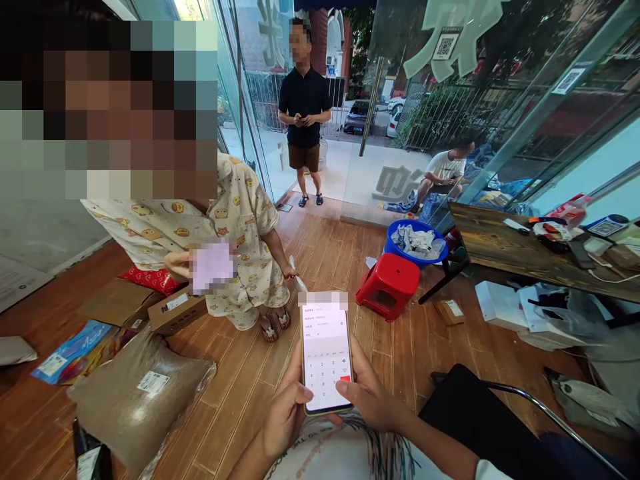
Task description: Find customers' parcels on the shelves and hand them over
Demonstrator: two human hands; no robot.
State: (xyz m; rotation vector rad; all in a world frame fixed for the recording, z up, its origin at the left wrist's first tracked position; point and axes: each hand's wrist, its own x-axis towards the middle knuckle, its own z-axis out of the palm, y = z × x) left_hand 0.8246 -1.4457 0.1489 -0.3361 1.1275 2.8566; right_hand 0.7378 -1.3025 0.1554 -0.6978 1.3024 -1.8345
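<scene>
A smartphone (326,360) is held upright between both hands at the bottom middle of the head view. Its lit screen shows lines of text above a number keypad with a red key. My left hand (286,403) wraps round the phone's left edge, thumb at the lower left of the screen. Round the right edge closes my right hand (373,393), its thumb over the screen beside the red key. The fingers behind the phone are mostly hidden.
A person in patterned clothes (245,227) stands close at left, near a large parcel bag (143,393) and cardboard boxes (177,310). Ahead are a red stool (389,287), a blue basin (440,257) and a wooden table (490,240). Another person (305,100) stands at the doorway.
</scene>
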